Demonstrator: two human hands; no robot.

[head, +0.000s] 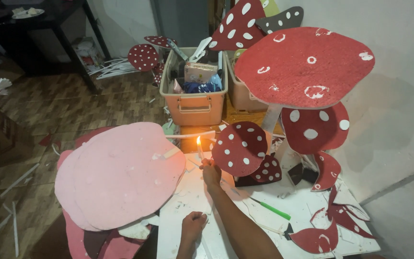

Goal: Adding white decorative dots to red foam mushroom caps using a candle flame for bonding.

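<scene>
The right hand (211, 171) reaches forward over the white worktop (202, 211) and pinches a thin white lit candle (200, 151) between its fingertips, holding it upright near the far edge of the worktop. The flame burns at the candle's top, just left of a dark red round foam mushroom cap with white dots (239, 147), which stands on edge close beside the hand without clearly touching it.

The left hand (193, 225) rests near the near edge of the worktop, fingers curled into a loose fist. Whether it holds anything cannot be told.

A stack of large pale pink foam cut-outs (116, 175) overhangs the left edge of the worktop. A slim green-handled tool (271, 209) lies right of the right forearm, towards the middle of the worktop. Dark red foam offcuts (334, 225) lie scattered at the near right corner.

At the far right side stands a large red foam mushroom cap with white ring marks (305, 64); below it sits a smaller red spotted cap (316, 127).

Beyond the far edge, on the brown tiled floor (73, 105), sits a salmon-coloured plastic storage bin (193, 93) filled with mixed supplies. More red spotted cut-outs (143, 56) lean behind it. White strips lie scattered on the floor at left.
</scene>
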